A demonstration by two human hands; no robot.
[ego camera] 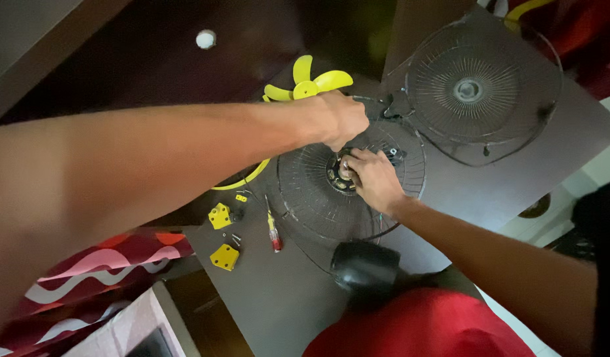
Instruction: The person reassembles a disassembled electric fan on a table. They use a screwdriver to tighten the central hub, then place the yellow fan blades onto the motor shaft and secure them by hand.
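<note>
At centre bench (450,198), I have my left hand (341,119) and right hand (374,178) both gripping the rear grille (305,192) hub; yellow blade (308,82) at twelve o'clock and front grille (477,89) at one o'clock already lie off.

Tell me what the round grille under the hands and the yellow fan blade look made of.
Round grille: thin dark metal wire, seemingly coated; fine radiating spokes show. Yellow fan blade: likely moulded plastic, smooth and slightly glossy, uniformly coloured.
</note>
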